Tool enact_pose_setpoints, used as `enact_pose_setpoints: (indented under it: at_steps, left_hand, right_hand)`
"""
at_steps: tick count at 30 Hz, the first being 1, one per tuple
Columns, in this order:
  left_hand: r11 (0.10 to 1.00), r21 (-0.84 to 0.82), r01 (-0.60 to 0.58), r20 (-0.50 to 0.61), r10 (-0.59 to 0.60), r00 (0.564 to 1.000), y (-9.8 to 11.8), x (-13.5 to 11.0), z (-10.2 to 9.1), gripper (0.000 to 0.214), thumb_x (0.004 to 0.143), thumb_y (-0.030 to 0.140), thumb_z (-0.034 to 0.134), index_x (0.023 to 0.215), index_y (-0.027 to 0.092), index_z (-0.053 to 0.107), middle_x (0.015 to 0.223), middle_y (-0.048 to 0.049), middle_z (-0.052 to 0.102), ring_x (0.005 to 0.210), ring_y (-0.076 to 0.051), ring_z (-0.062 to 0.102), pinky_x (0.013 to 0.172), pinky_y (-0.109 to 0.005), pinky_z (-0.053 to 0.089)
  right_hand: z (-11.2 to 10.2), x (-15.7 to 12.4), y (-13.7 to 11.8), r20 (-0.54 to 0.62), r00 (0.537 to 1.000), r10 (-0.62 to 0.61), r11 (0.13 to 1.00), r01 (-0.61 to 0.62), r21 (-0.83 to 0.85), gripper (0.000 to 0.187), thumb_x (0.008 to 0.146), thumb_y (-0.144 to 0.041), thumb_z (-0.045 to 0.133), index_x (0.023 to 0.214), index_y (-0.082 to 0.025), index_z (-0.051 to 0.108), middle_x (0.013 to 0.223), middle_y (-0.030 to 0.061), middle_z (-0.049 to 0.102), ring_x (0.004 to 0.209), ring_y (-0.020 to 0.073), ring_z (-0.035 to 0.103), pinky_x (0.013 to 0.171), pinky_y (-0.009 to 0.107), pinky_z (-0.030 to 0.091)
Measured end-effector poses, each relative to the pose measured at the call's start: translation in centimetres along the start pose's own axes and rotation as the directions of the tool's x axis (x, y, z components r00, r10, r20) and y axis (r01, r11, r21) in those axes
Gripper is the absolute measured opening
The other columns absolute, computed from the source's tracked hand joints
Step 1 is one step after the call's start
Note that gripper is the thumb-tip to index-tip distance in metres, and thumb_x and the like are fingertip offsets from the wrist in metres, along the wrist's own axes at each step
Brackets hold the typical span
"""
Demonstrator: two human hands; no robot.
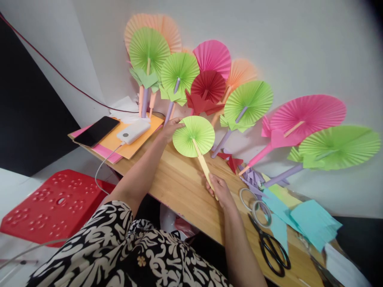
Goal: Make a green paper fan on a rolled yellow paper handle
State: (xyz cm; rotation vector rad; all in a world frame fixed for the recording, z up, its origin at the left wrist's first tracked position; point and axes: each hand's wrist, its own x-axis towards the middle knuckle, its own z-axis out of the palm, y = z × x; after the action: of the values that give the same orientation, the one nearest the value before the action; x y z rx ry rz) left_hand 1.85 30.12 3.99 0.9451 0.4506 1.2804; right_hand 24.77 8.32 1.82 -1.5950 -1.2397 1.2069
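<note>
A round pleated paper fan [196,129] in yellow-green is held above the wooden table, its pale yellow handle slanting down to the right. My right hand [220,189] is closed around the lower end of that handle. At the fan's upper left edge, my left hand [173,129] grips the pleated paper; its fingertips lie partly behind the disc. Directly behind stands a dark red paper fan [208,85], and a green paper fan [248,101] leans against the wall to the right.
More paper fans line the wall, among them a pink one [311,113]. A phone [96,131] and a white power bank [133,132] lie on coloured paper at left. Tape rolls [261,214], black scissors [273,253] and turquoise paper [314,223] lie right. A red stool [56,205] stands lower left.
</note>
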Motion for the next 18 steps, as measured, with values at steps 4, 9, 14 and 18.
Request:
enact_pose_setpoints:
  at_steps: [4,9,14,18]
  left_hand:
    - [0.999,0.024,-0.022,-0.034,0.023,0.999,-0.26,0.24,-0.15,0.029,0.064,0.027,0.084,0.074,0.016,0.06,0.068,0.0013,0.067,0.058,-0.01,0.061,0.059,-0.022,0.046]
    - [0.999,0.024,-0.024,-0.044,0.026,0.999,-0.4,0.33,-0.2,0.027,0.068,0.029,0.083,0.073,0.016,0.06,0.067,0.0014,0.065,0.056,-0.009,0.059,0.056,-0.022,0.044]
    - [0.999,0.008,-0.046,-0.069,0.046,0.997,-0.38,0.41,-0.22,0.025,0.076,0.033,0.078,0.072,0.016,0.06,0.068,0.0005,0.065,0.061,-0.011,0.062,0.063,-0.023,0.049]
    - [0.999,-0.006,-0.046,-0.054,0.046,0.997,-0.28,0.36,-0.07,0.026,0.075,0.034,0.08,0.073,0.015,0.062,0.068,0.0003,0.066,0.061,-0.011,0.062,0.063,-0.023,0.049]
  right_hand:
    - [0.0,0.07,0.16,-0.005,1.0,0.002,1.0,-0.002,-0.007,0.064,0.077,-0.076,0.06,0.098,-0.016,0.07,0.058,-0.0035,0.053,0.042,0.0075,0.036,0.039,0.023,0.026]
    - [0.08,0.09,0.21,-0.012,1.0,0.008,1.0,-0.009,-0.016,0.064,0.075,-0.077,0.059,0.093,-0.017,0.069,0.058,-0.0034,0.051,0.042,0.0074,0.036,0.039,0.022,0.025]
    - [0.07,0.06,0.25,-0.009,1.0,0.008,1.0,-0.008,-0.018,0.064,0.076,-0.078,0.059,0.094,-0.017,0.069,0.058,-0.0033,0.05,0.043,0.0076,0.034,0.038,0.022,0.025]
    - [0.05,0.09,0.29,-0.008,1.0,0.004,1.0,-0.004,-0.008,0.063,0.078,-0.076,0.058,0.096,-0.016,0.069,0.059,-0.0033,0.05,0.043,0.0076,0.035,0.039,0.022,0.025]
